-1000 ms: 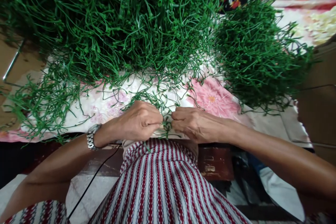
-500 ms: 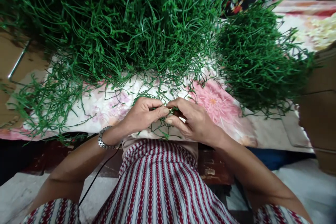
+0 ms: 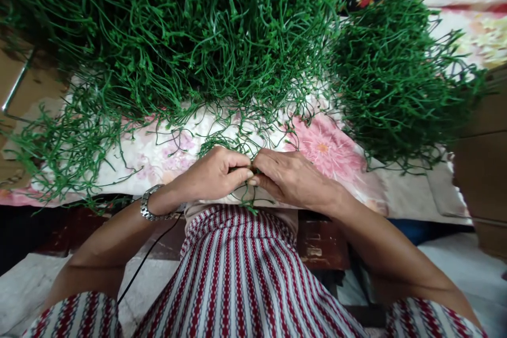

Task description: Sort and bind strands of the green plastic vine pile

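Seated at a table spread with a floral cloth [image 3: 328, 153], a person pinches a thin green stem [image 3: 247, 202] between the closed fingertips of the left hand [image 3: 216, 174] and right hand [image 3: 291, 177], apparently mid-way through joining or twisting it. The next move likely calls for a firm, fine fingertip grip. The stem is wiry and dangles at the table's near edge, below a large heap of stems [image 3: 198, 37].
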The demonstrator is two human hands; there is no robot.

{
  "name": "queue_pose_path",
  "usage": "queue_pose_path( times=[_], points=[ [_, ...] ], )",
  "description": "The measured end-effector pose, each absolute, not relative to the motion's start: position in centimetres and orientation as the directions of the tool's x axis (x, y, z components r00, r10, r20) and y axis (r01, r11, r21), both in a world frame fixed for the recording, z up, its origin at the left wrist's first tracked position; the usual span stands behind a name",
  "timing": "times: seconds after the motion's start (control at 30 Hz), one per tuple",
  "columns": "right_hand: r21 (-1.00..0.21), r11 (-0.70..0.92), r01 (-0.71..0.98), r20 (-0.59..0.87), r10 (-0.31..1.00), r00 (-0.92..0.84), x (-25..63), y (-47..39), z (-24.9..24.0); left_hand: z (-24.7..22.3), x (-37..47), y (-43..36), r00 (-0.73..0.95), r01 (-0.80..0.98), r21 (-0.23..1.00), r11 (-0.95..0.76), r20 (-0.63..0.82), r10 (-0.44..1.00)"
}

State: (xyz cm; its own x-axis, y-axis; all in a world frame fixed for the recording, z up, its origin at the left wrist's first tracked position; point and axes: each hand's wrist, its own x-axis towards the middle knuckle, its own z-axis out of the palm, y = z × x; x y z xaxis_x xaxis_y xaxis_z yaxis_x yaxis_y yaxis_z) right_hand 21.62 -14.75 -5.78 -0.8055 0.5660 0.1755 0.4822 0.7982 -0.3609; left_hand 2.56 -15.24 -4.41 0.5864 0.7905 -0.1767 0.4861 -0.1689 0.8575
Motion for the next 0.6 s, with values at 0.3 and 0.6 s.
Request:
queue_pose_path(
  times=[0.3,0.6],
  points=[
    [-0.49,0.855,0.172,0.167,0.286,-0.944,21.8,-14.9,-4.0,-4.9,2.1,-14.9,0.837,0.132,0.819,-0.558,0.21,0.506],
    [-0.616,0.724,0.31,0.238,0.547,-0.803,24.5,-12.8,-3.8,-3.9,0.2,-14.2,0.622,0.252,0.944,-0.212,0.01,0.783]
  ],
)
